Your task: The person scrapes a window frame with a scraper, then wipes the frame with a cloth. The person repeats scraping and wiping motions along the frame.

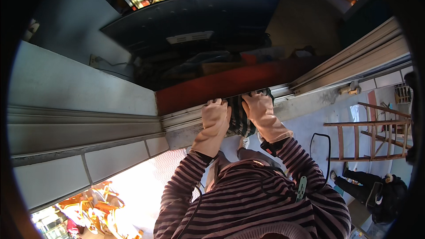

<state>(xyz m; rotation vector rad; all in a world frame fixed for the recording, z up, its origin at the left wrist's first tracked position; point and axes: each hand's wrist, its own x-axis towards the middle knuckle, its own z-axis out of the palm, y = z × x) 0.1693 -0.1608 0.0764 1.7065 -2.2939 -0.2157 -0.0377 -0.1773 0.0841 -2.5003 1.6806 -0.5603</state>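
Observation:
Both my hands wear pale rubber gloves and rest at the metal window track (182, 118). A dark striped cloth (237, 116) lies bunched over the track and hangs down on my side. My right hand (262, 113) grips its right part, where a bit of cloth shows beyond the fingers. My left hand (215, 119) is curled at the cloth's left edge, its thumb against the folds. The fingertips of both hands are partly hidden over the track.
Beyond a dark red sill (212, 83) stands a large flat-screen television (199, 16). Sliding window frames (348, 56) stack at the right. Below right are a wooden ladder (357, 142) and another person (378, 192) in dark clothes. A black cable (328, 159) loops beside my right arm.

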